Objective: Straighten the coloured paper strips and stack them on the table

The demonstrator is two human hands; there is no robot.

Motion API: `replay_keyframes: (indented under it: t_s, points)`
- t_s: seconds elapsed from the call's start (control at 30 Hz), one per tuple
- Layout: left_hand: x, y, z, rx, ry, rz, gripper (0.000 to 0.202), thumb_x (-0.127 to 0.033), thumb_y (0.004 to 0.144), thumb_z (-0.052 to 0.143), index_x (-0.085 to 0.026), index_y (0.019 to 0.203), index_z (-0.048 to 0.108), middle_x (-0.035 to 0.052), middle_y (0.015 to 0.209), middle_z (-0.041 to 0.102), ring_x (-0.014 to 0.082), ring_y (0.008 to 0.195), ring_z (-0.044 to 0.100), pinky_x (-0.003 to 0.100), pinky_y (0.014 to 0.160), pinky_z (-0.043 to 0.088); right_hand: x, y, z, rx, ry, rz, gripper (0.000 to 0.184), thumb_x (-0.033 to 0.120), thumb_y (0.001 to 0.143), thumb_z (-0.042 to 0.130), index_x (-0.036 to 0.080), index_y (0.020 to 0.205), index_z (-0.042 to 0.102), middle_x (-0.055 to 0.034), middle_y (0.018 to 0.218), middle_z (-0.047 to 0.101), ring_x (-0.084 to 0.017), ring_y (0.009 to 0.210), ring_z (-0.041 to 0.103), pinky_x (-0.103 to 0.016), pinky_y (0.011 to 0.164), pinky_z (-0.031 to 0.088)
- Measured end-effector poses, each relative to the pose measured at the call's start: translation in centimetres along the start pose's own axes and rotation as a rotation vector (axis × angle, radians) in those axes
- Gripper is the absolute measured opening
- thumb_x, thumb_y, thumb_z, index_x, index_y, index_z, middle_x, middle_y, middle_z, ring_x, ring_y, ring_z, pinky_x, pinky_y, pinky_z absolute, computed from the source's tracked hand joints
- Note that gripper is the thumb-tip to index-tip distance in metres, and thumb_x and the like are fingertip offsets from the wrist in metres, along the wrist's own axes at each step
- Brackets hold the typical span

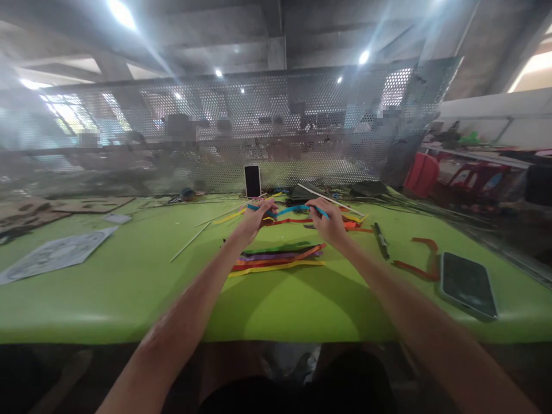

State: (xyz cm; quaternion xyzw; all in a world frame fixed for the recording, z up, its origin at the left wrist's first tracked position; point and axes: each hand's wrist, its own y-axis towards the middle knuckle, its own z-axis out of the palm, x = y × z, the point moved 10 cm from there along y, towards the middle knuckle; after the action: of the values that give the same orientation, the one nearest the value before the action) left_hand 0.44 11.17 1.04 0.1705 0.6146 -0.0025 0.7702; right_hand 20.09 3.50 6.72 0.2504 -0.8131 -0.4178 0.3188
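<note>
A narrow blue strip point(293, 211) stretches between my two hands over the far part of the green table point(297, 310). My left hand point(257, 218) is closed on one end, and a bit of blue sticks out past its fingers. The other end is pinched in my right hand point(326, 220), with a short tail lying across the knuckles. Nearer to me, between my forearms, several coloured strips point(280, 261) lie side by side: green, purple, orange, red and yellow. More red and orange strips point(356, 225) lie beside and beneath my right hand.
At right are a dark phone point(468, 284), a bent red strip point(425, 270) and a black pen point(381, 240). A white-framed phone point(252, 181) stands upright before the perforated metal screen point(302, 126). Printed paper point(60, 253) and cut cardboard point(38, 213) lie left, near a thin stick point(190, 241).
</note>
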Motion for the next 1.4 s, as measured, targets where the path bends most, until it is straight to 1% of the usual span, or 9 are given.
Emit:
replay_keyframes:
  t_s: [0.13,0.27,0.4,0.5,0.57,0.8,1.07,1.2,1.4]
  points:
    - [0.3,0.2,0.0,0.006,0.048,0.001,0.043,-0.052,0.065,0.086,-0.014,0.075,0.069,0.0008,0.069,0.065,0.0098,0.063,0.062,0.019,0.055,0.049,0.2,0.0,-0.3,-0.039,-0.009,-0.029,0.022,0.017,0.091,0.048,0.019,0.094,0.07,-0.0073,0.088,0.07,-0.019,0.074,0.062,-0.029,0.07,0.044]
    - [0.5,0.3,-0.2,-0.013,0.052,-0.005,0.045,-0.058,0.072,0.079,-0.014,0.077,0.069,0.0018,0.07,0.066,0.0099,0.059,0.062,0.019,0.052,0.048,-0.1,0.2,-0.7,-0.067,0.001,0.015,0.02,0.017,0.089,0.049,0.019,0.09,0.069,-0.0074,0.088,0.071,-0.02,0.076,0.063,-0.03,0.072,0.045]
    - [0.7,0.3,-0.4,-0.033,0.013,-0.022,0.049,-0.063,0.08,0.071,-0.014,0.08,0.067,0.0028,0.073,0.069,0.01,0.057,0.063,0.02,0.053,0.049,-1.7,0.2,-0.8,-0.084,0.096,0.196,0.016,0.021,0.085,0.052,0.019,0.086,0.068,-0.0064,0.081,0.07,-0.02,0.071,0.062,-0.031,0.07,0.047]
    - [1.0,0.3,-0.2,-0.012,-0.056,-0.054,0.052,-0.067,0.086,0.062,-0.015,0.083,0.064,0.0031,0.069,0.068,0.012,0.059,0.066,0.022,0.057,0.052,-4.0,-0.4,0.0,-0.075,0.289,0.434,0.013,0.023,0.078,0.055,0.019,0.084,0.066,-0.0023,0.068,0.064,-0.016,0.056,0.057,-0.027,0.054,0.043]
    - [1.1,0.2,0.2,0.02,-0.099,-0.073,0.055,-0.07,0.087,0.058,-0.015,0.084,0.063,0.0036,0.067,0.067,0.0134,0.06,0.067,0.023,0.058,0.053,-4.8,-0.8,0.7,-0.058,0.376,0.535,0.013,0.023,0.075,0.055,0.019,0.082,0.065,0.0005,0.06,0.059,-0.014,0.048,0.053,-0.024,0.046,0.039]
    - [-0.3,-0.3,1.9,0.18,-0.077,0.029,0.049,-0.062,0.081,0.071,-0.014,0.084,0.066,0.0016,0.073,0.064,0.0111,0.062,0.063,0.022,0.056,0.051,-4.3,-1.2,1.4,-0.047,0.467,0.599,0.012,0.02,0.072,0.057,0.019,0.08,0.066,0.0039,0.055,0.054,-0.01,0.044,0.049,-0.02,0.041,0.039]
    - [-1.2,-1.1,3.2,0.278,-0.047,0.06,0.045,-0.054,0.077,0.079,-0.017,0.099,0.063,0.0001,0.081,0.062,0.0115,0.067,0.064,0.022,0.056,0.05,-5.7,-2.2,2.9,-0.058,0.608,0.779,0.007,0.018,0.072,0.057,0.017,0.078,0.061,0.0015,0.059,0.06,-0.01,0.044,0.055,-0.022,0.044,0.05]
    - [-1.5,-1.2,3.0,0.253,-0.046,0.079,0.044,-0.051,0.076,0.08,-0.019,0.099,0.06,-0.0014,0.08,0.061,0.0108,0.064,0.063,0.021,0.054,0.049,-5.4,-2.3,3.3,-0.031,0.619,0.776,0.008,0.016,0.071,0.057,0.017,0.077,0.062,0.0025,0.057,0.059,-0.009,0.041,0.053,-0.021,0.043,0.049]
    - [-1.8,-1.3,2.5,0.187,-0.032,0.078,0.047,-0.05,0.074,0.083,-0.021,0.09,0.049,-0.0068,0.067,0.055,0.0111,0.059,0.064,0.02,0.052,0.049,-3.6,-1.7,3.7,0.049,0.595,0.668,0.008,0.015,0.071,0.058,0.018,0.075,0.064,0.0044,0.055,0.056,-0.009,0.042,0.052,-0.021,0.041,0.043]
